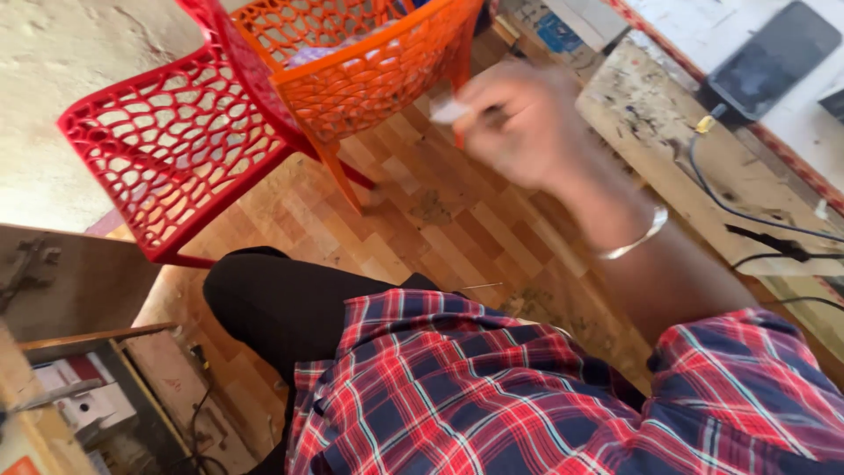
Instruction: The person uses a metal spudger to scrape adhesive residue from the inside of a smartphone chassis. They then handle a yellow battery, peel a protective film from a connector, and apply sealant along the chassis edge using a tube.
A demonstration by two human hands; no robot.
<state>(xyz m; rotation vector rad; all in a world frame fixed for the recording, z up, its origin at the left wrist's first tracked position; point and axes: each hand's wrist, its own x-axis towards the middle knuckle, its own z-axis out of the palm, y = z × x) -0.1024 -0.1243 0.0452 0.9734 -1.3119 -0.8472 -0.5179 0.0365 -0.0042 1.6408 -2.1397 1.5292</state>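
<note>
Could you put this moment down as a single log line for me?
right hand: raised, blurred, pinching small white object | left hand: out of view | nearby: orange chair, red chair, workbench

Open wooden floor (440,220) lies in the middle of the scene, between the chairs and the worktop, and offers the widest passage. To the far left, a red lattice chair (167,149) and an orange lattice chair (369,62) stand touching, closing off that side. Along the right, a stained worktop (651,114) carries a dark phone (774,57) and trailing black cables (747,220) that cross its surface. At near left, a dark wooden cabinet (70,290) blocks the corner. A raised, blurred right hand (519,123) hangs over the floor just beside the orange chair.
</note>
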